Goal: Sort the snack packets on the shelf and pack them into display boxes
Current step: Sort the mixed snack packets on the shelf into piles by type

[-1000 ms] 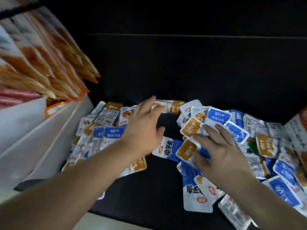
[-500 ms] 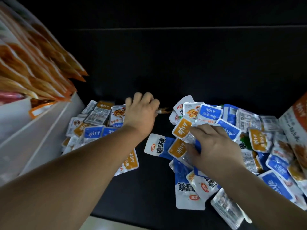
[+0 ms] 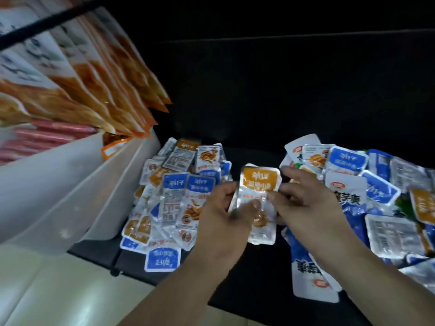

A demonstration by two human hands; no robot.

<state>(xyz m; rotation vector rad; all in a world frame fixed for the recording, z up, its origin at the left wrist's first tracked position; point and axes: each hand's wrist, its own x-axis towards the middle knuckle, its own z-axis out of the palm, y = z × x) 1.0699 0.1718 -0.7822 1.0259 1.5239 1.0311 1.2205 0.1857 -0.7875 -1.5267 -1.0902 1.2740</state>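
Observation:
An orange-topped snack packet (image 3: 259, 184) is held up over the dark shelf (image 3: 247, 285) between two heaps. My left hand (image 3: 226, 215) grips its left edge, thumb across the clear lower part. My right hand (image 3: 306, 203) pinches its right edge. A left pile of packets (image 3: 179, 198), blue-topped and orange-topped, lies beside the white boxes. A bigger right pile of packets (image 3: 376, 198), mostly blue, spreads to the right edge.
White display boxes (image 3: 70, 184) stand at the left, holding tall orange-and-white bags (image 3: 89, 85) and pink packets (image 3: 42, 137). The shelf's black back wall rises behind. A pale floor (image 3: 58, 290) shows below the shelf's front edge.
Both hands have left the piles and come together at the middle; they now hold one orange-topped packet between them. The camera has moved closer and tilted left.

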